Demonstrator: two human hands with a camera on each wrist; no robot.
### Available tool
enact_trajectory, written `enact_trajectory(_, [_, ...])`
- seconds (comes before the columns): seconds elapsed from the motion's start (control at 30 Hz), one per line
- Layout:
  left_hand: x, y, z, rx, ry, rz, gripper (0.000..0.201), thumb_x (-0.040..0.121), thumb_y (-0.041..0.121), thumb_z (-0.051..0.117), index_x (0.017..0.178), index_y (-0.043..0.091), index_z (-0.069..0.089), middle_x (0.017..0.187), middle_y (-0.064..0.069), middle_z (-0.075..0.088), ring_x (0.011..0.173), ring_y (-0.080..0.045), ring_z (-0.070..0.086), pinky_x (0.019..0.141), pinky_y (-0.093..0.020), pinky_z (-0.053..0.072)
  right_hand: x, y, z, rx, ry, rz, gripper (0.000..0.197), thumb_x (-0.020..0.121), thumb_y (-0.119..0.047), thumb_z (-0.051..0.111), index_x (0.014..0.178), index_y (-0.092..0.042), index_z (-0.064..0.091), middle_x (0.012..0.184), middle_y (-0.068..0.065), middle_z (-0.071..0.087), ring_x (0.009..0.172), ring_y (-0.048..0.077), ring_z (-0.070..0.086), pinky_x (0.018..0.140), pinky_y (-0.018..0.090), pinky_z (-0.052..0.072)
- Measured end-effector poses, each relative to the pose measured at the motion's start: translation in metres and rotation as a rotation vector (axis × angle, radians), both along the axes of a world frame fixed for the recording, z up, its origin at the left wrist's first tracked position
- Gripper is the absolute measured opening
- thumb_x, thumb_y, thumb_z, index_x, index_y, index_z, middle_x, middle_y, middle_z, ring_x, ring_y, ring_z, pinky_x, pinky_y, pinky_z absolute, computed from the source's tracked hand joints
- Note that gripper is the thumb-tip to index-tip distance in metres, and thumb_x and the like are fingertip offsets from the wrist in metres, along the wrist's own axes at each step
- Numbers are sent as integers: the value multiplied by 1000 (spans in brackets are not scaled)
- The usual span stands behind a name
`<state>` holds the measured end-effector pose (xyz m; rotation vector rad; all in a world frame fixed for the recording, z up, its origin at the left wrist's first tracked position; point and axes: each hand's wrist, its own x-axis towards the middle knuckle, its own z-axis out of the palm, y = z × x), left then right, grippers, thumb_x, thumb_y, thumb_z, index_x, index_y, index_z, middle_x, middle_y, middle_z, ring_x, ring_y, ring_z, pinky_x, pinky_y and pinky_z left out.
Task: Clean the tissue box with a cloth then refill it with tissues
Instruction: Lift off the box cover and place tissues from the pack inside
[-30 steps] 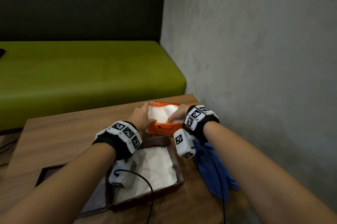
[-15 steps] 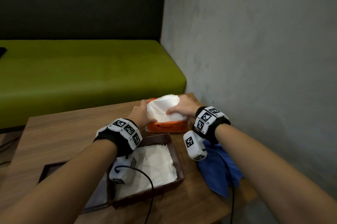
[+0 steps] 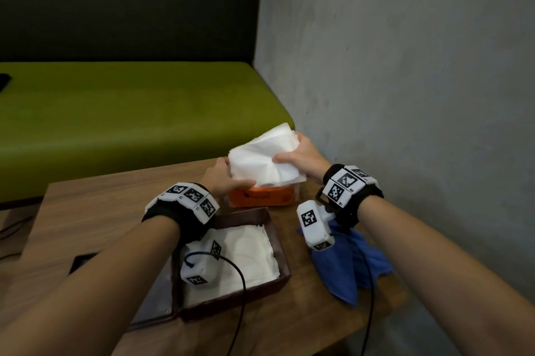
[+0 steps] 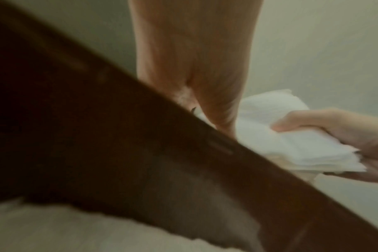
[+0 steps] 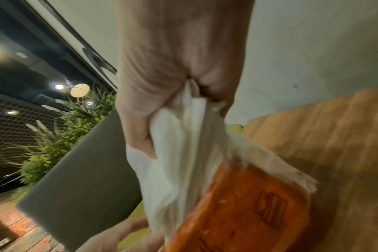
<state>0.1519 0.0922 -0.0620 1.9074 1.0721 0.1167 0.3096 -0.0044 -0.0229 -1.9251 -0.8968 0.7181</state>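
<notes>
Head view shows both hands, left hand (image 3: 223, 179) and right hand (image 3: 304, 160), pinching a stack of tissues (image 3: 265, 160) just above the orange pack (image 3: 262, 196) near the desk's (image 3: 95, 210) far right corner, seemingly to carry it to the brown tissue box (image 3: 278, 239).

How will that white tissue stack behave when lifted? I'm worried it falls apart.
Probably floppy: the tissue stack bends between both hands. Likely light. Its loose layered edges fan out in the left wrist view, so sheets may slip apart.
</notes>
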Motion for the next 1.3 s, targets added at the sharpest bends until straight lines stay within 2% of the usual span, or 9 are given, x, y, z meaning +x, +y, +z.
enact_trajectory(0.2, [-22,4,31,-170,-173,75,90,69,66,59,133,4,43,138,-12,47,124,-27,47,100,-36,37,-4,-22,43,281,165,-15,49,71,6,73,112,-9,49,102,7,62,90,20,62,77,25,55])
enact_trajectory(0.37, [-32,-12,47,-123,-308,126,93,62,78,48,121,8,56,116,-4,58,109,-23,54,94,-35,39,-27,-30,38,260,245,-56,53,66,1,76,111,-10,51,113,15,61,101,27,59,90,42,50])
enact_trajectory(0.53, [-44,-21,58,-597,-635,73,46,86,38,56,122,9,55,120,-9,65,98,-20,66,84,-30,57,-47,-34,43,299,457,30,53,63,-13,67,114,-7,53,104,11,65,89,22,65,74,30,57])
enact_trajectory(0.7, [-76,-25,65,-605,-649,96,37,89,20,52,124,8,54,109,-10,67,76,-16,71,59,-25,59,-69,-47,38,119,675,44,27,92,-19,39,98,-7,62,77,6,74,66,17,69,64,25,55])
enact_trajectory(0.9, [-126,-50,42,-643,-496,101,26,88,2,44,110,0,57,85,-9,75,68,-18,72,58,-25,59,-97,-69,15,-49,416,-15,38,88,-2,56,124,6,49,118,22,61,94,29,62,72,28,52])
enact_trajectory(1.1, [-138,-77,23,-409,-396,144,27,83,-9,51,110,-6,53,100,-21,64,68,-16,66,47,-19,53,-121,-89,3,-199,-137,-19,29,84,-14,65,104,6,62,107,20,67,100,32,61,75,33,48])
enact_trajectory(1.17, [-131,-85,25,-286,-360,160,22,85,-3,49,106,-7,57,92,-16,65,73,-19,66,60,-20,56,-130,-90,5,-275,-317,25,31,87,-18,59,109,4,59,112,21,64,104,34,58,76,34,45])
enact_trajectory(1.23, [-124,-88,25,-117,-238,143,36,84,12,50,115,-6,54,110,-21,63,100,-32,61,89,-35,52,-141,-89,4,-356,-469,73,36,92,-19,52,121,2,50,119,23,58,109,37,54,79,35,43])
enact_trajectory(1.3, [-119,-89,27,75,-52,87,37,89,14,46,120,-6,48,125,-25,56,115,-38,52,97,-39,43,-148,-91,0,-411,-612,102,49,94,-19,49,135,0,32,123,25,54,112,39,51,87,41,43])
